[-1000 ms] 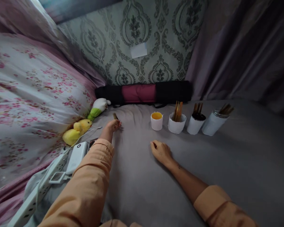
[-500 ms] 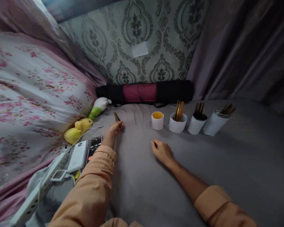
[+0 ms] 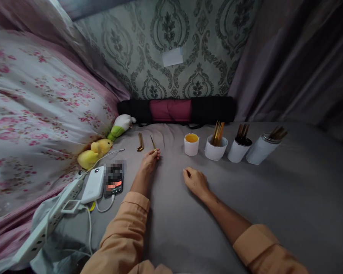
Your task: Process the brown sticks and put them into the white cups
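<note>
My left hand (image 3: 151, 160) is closed on a slim gold-coloured stick (image 3: 153, 142), pinched near its lower end and pointing away from me. Just left of that hand, a small bunch of gold-coloured sticks (image 3: 140, 141) with bent near ends lies on the grey sheet (image 3: 171, 213). My right hand (image 3: 196, 182) rests on the sheet in a loose fist, and I see nothing in it. Beyond it stands a white-wrapped cup with a yellow inside (image 3: 191, 147). To its right, a wide white cup (image 3: 215, 151) holds upright gold sticks (image 3: 218, 133).
Farther right are a white cup with a dark inside (image 3: 238, 151) and a tilted white jar (image 3: 258, 153), both holding sticks. At left lie a phone (image 3: 115, 184), power bank (image 3: 93, 184), power strip (image 3: 50, 222) and plush toys (image 3: 95, 153). A black-and-maroon roll (image 3: 171, 110) lies behind.
My left hand has moved right, away from the bunch of sticks, carrying one stick. The bunch and phone now show more fully. My right hand has stayed in place.
</note>
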`<act>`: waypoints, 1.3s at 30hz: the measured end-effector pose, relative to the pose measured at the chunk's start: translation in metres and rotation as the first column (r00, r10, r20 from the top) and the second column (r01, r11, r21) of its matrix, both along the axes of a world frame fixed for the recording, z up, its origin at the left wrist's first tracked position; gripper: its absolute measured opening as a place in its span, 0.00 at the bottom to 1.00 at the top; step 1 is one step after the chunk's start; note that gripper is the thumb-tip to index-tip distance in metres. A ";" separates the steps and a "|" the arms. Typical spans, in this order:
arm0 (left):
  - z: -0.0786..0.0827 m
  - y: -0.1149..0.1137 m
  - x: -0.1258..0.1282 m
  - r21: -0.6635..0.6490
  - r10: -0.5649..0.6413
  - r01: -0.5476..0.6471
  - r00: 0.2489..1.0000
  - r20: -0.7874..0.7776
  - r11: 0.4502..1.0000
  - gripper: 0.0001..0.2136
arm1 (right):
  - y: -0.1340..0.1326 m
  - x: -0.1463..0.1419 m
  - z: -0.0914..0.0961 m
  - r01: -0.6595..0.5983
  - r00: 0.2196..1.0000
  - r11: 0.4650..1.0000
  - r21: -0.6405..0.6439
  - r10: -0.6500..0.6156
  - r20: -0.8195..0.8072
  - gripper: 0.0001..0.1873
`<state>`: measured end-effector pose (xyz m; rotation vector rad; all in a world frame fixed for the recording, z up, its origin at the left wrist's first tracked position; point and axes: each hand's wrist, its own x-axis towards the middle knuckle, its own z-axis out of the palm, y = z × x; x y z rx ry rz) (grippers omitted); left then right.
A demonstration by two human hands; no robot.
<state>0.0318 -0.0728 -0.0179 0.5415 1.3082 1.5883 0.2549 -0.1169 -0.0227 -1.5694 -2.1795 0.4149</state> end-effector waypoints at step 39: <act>-0.002 -0.077 0.117 0.079 -0.161 0.182 0.963 -0.218 0.980 0.14 | 0.017 0.014 0.003 -0.094 0.722 0.979 -0.182 -0.059 -0.690 0.24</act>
